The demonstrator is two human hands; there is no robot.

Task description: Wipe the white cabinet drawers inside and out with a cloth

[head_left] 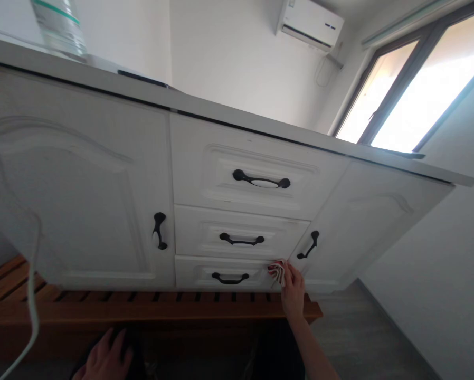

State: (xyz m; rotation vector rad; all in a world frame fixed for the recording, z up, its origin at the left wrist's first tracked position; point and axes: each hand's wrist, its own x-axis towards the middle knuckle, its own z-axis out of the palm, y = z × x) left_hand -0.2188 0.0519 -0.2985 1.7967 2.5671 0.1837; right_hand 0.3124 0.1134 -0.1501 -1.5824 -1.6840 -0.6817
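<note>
My right hand [293,293] is closed on a bunched cloth [277,271], red and white in its folds. The cloth is against the white cabinet [114,232], at the right edge of its bottom drawer [197,272]. That drawer has a dark curved handle [229,278] to the left of the cloth. A dark handle on the right door [309,245] is just above and right of my fingers. Low in the view, my left hand [107,356] rests on my dark-clothed knee, fingers apart and holding nothing.
A slatted wooden bench [153,310] runs along the cabinet's foot. A white cable [31,301] hangs at the left. On the countertop [229,113] stands a clear plastic bottle [60,29]. An air conditioner [312,24] and a window [415,79] are beyond.
</note>
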